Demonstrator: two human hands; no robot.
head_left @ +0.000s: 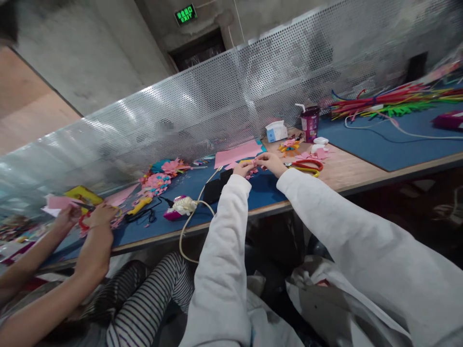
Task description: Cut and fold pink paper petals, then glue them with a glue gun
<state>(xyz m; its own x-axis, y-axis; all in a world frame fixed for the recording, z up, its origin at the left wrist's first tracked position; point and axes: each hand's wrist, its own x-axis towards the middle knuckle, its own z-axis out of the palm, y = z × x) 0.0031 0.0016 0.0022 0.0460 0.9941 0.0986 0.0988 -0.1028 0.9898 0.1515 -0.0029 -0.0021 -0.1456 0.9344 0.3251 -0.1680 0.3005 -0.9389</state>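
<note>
A small pink paper piece [254,169] is pinched between the left hand [243,168] and the right hand [270,163], each grip narrowed onto it, over the blue mat [267,190] on the bench [347,173]. One pair of red-handled scissors [307,166] is laid just beside the right hand. One pink sheet [237,153] is spread behind. Two co-worker's hands [97,214] are seen at far left.

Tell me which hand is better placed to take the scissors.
Probably the right hand: it lies next to the red-handled scissors, while the left hand is farther, beyond the pink paper piece.
</note>
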